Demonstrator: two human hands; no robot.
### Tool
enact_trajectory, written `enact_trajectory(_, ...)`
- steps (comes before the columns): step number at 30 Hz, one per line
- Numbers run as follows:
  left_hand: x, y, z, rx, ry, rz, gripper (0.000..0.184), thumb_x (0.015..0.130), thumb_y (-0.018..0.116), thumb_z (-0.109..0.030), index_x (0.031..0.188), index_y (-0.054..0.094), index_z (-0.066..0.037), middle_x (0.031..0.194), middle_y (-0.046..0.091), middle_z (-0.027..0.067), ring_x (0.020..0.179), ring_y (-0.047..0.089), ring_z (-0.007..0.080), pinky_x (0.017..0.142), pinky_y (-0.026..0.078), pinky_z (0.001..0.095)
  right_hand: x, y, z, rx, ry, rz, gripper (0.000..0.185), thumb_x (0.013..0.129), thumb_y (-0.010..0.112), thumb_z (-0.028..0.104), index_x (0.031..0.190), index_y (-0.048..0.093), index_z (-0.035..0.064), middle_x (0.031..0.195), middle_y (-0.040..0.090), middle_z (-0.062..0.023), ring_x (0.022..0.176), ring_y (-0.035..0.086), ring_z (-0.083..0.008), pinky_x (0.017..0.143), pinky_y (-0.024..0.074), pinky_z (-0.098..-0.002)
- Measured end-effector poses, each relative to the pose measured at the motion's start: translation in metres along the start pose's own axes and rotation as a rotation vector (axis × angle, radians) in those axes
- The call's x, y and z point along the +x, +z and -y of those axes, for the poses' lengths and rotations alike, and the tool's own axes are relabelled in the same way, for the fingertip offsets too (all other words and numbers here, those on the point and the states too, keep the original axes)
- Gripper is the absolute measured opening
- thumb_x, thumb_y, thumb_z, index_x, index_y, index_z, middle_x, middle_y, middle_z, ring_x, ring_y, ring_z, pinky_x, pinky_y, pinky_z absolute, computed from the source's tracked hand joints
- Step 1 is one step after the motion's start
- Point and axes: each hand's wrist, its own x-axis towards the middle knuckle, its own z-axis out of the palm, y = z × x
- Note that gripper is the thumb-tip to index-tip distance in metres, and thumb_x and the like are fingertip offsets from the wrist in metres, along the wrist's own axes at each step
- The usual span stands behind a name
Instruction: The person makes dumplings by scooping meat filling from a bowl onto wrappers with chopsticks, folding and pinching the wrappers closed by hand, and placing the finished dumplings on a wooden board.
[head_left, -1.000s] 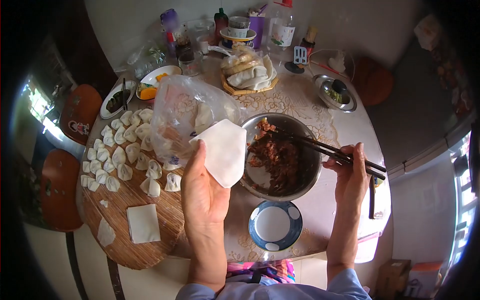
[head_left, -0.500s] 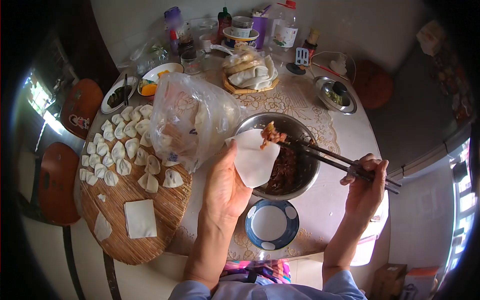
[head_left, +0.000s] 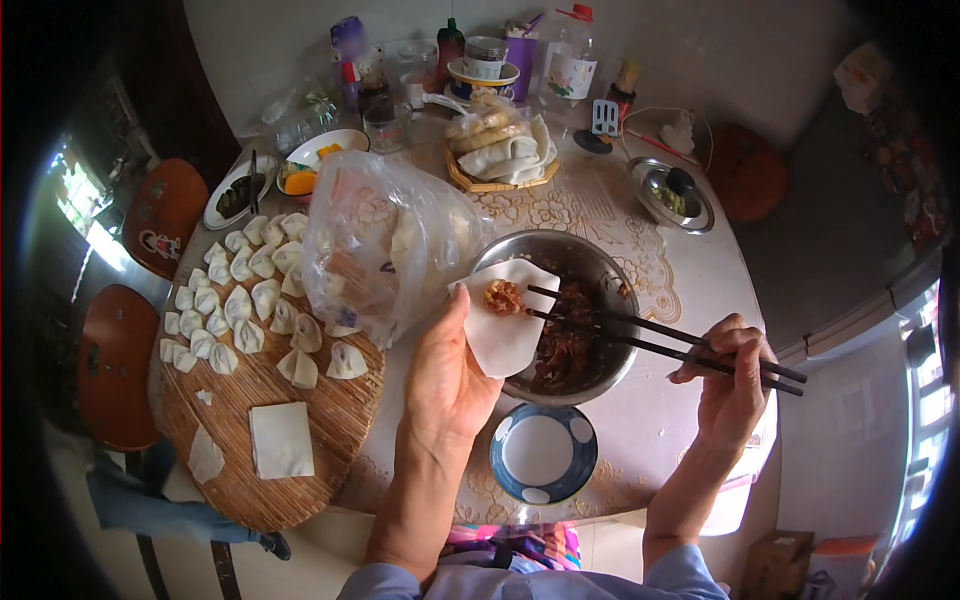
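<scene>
My left hand (head_left: 450,375) holds a white wonton wrapper (head_left: 510,340) over the near left rim of a steel bowl (head_left: 628,350). A lump of meat filling (head_left: 503,297) lies on the wrapper's upper part. In my right hand (head_left: 728,375) is a pair of dark chopsticks (head_left: 660,335), their tips slightly apart just right of the lump. More filling (head_left: 570,350) is inside the bowl. A blue-rimmed plate (head_left: 507,480) sits below the bowl. To the left, several folded wontons (head_left: 238,306) and a stack of wrappers (head_left: 282,440) rest on a round wooden board (head_left: 330,440).
A clear plastic bag (head_left: 375,250) lies between board and bowl. Behind stand a basket with dough items (head_left: 505,150), a large bottle (head_left: 568,60) and a lidded metal bowl (head_left: 670,195). A person's leg (head_left: 170,505) shows at lower left beside chairs (head_left: 115,370).
The filling has gone from the chopstick tips onto the wrapper, and the tips have come away and parted. A person's leg has appeared at lower left.
</scene>
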Motion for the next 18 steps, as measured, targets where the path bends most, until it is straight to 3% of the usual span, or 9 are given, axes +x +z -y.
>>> enact_trajectory(6,-0.002,0.006,0.001,0.0,-0.052,0.03,0.038,0.095,0.038,-0.027,0.122,0.043,0.0,0.118,0.053,0.0134,0.109,0.053,0.0238,0.094,0.044,0.0381,0.005,-0.005,-0.005,0.091,-0.025,-0.001,0.03,0.095,0.039,0.018,0.08,0.049,-0.0057,0.073,0.047,-0.0145,0.05,0.056,-0.0234,0.045,0.0536,-0.0332)
enact_trajectory(12,-0.008,0.015,0.001,-0.025,-0.12,0.126,0.039,0.096,0.038,-0.027,0.122,0.042,0.0,0.119,0.051,0.0149,0.109,0.053,0.0251,0.095,0.043,0.0393,0.009,-0.002,-0.01,0.091,0.049,-0.01,0.029,0.094,0.041,0.017,0.078,0.049,-0.0051,0.07,0.047,-0.0136,0.049,0.056,-0.0228,0.044,0.0532,-0.032)
enact_trajectory(18,-0.006,0.013,0.002,0.008,-0.115,0.09,0.04,0.096,0.037,-0.027,0.122,0.041,0.003,0.12,0.05,0.0164,0.112,0.051,0.0263,0.098,0.041,0.0405,0.012,-0.008,-0.011,0.083,0.062,-0.041,0.03,0.094,0.041,0.019,0.076,0.048,-0.0042,0.07,0.046,-0.0122,0.048,0.056,-0.0215,0.042,0.0517,-0.0296)
